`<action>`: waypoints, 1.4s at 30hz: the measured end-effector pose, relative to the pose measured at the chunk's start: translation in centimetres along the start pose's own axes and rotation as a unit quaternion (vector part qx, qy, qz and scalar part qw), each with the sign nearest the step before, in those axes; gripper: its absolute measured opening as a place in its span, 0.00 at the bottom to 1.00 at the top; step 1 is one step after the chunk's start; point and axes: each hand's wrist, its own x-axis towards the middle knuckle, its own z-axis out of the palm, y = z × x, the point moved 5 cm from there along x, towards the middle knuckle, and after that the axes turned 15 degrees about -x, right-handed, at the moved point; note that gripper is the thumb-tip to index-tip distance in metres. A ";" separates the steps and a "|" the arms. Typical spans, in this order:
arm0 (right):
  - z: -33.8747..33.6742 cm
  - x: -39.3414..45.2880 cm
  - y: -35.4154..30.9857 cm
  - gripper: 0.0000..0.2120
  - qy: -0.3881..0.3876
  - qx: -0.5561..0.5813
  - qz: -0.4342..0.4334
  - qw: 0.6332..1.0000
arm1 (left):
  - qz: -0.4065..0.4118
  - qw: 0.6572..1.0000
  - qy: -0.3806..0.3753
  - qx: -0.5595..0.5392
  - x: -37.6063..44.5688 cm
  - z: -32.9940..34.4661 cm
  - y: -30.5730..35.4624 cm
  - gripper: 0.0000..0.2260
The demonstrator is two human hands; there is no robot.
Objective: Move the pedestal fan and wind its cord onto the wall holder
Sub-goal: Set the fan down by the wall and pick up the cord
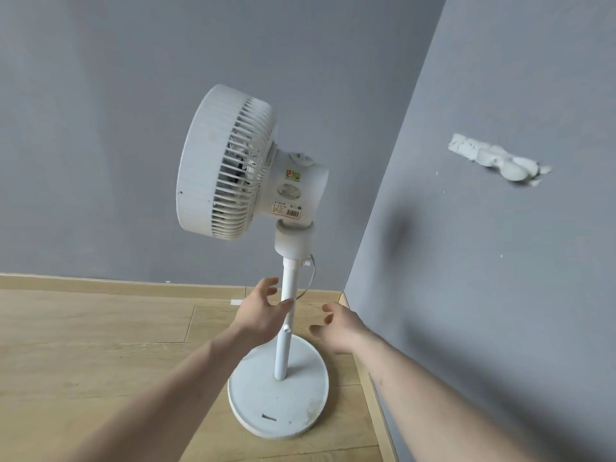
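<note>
A: Where does the pedestal fan (pixel 253 181) stand?

B: On the wooden floor (pixel 100 345), in the corner where the two grey walls (pixel 500 295) meet. Its round base (pixel 300 405) is flat on the boards, and the head faces left.

A: And your hands?

B: Your left hand (pixel 263 311) is spread wide, thumb touching the white pole (pixel 286 315). Your right hand (pixel 336 328) is loosely curled, just right of the pole, holding nothing.

A: The cord and holder?

B: A thin cord (pixel 311 278) loops behind the pole. The white wall holder (pixel 500 160) sits on the right wall, well apart from the fan.
</note>
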 end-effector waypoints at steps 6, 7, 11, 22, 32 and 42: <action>1.2 -2.4 2.8 0.36 -0.031 0.012 -0.002 0.999 | 0.003 0.998 0.013 0.066 -0.2 -0.9 0.3 0.25; 0.7 -2.5 3.3 0.36 -0.021 0.026 0.004 0.999 | 0.005 0.996 0.013 0.092 -0.1 -1.2 0.5 0.25; -0.3 -2.6 5.3 0.36 0.005 0.012 0.013 1.000 | 0.018 0.989 0.032 0.141 0.3 -2.2 2.0 0.25; 0.5 1.6 6.5 0.31 0.017 -0.035 -0.007 0.999 | 0.001 0.996 0.031 0.086 4.7 1.7 1.0 0.36; 0.7 3.9 8.5 0.31 0.019 -0.050 0.012 0.999 | 0.028 0.997 0.061 0.045 8.8 4.0 0.4 0.16; 0.6 4.7 10.6 0.30 0.011 -0.040 0.034 0.999 | 0.063 0.994 0.084 0.038 9.6 5.3 1.3 0.13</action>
